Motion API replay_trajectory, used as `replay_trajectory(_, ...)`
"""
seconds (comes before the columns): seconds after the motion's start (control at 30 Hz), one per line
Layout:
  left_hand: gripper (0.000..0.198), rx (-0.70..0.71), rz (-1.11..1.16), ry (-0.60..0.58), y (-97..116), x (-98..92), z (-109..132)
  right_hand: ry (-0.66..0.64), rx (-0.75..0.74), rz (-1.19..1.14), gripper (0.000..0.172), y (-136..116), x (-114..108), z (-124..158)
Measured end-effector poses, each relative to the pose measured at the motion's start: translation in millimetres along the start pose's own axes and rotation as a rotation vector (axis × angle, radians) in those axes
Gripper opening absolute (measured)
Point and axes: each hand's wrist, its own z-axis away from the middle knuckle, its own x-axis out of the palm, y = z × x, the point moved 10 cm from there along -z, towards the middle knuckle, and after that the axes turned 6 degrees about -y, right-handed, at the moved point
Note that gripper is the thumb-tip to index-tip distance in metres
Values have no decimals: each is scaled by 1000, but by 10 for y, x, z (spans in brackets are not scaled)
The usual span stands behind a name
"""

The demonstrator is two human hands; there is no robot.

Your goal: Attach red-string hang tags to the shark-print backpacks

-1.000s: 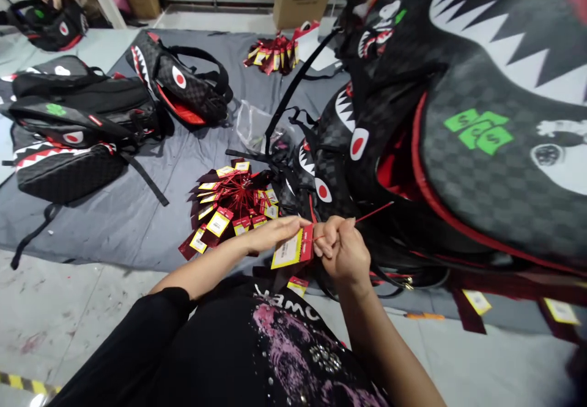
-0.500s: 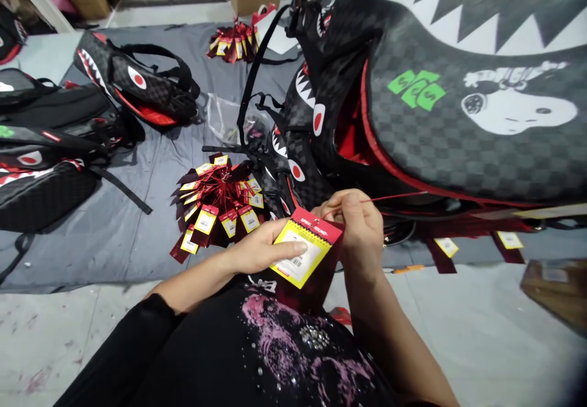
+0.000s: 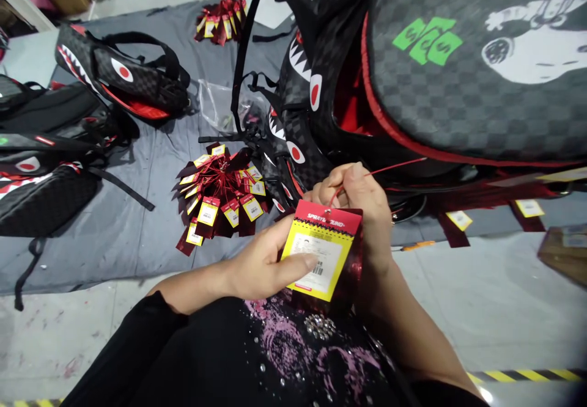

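My left hand (image 3: pixel 270 260) grips a red and yellow hang tag (image 3: pixel 328 245), the thumb lying across its printed white label. Just above the tag, my right hand (image 3: pixel 360 202) is closed on the thin red string (image 3: pixel 397 165), which runs from the tag's hole out to the right, toward the bag. A large black checkered backpack (image 3: pixel 458 113) with red trim, green money marks and a white cartoon head lies close beyond my hands. Left of them, a fanned bunch of similar tags (image 3: pixel 222 196) rests on the grey cloth.
More black backpacks lie at the left, one with a shark-mouth print (image 3: pixel 132 77). A second bunch of tags (image 3: pixel 222 19) and a clear plastic bag (image 3: pixel 215 104) are farther back. An orange tool (image 3: pixel 415 246) lies at the cloth's front edge (image 3: pixel 114 282).
The tag now faces the camera more squarely and appears closer. Both hands keep their hold, and the view has shifted slightly.
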Motion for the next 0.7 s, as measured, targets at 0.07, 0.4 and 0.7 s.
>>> replay_trajectory(0.07, 31, 18, -11, 21, 16, -5, 5, 10, -16, -22, 26, -15, 22, -3)
replay_trajectory(0.4, 27, 8, 41, 64, 27, -48, 17, 43, 18, 15, 29, 42, 42, -61)
replay_trajectory(0.7, 27, 30, 43, 79, 38, -77, -2, 44, 68, -7, 32, 163, 12, -103)
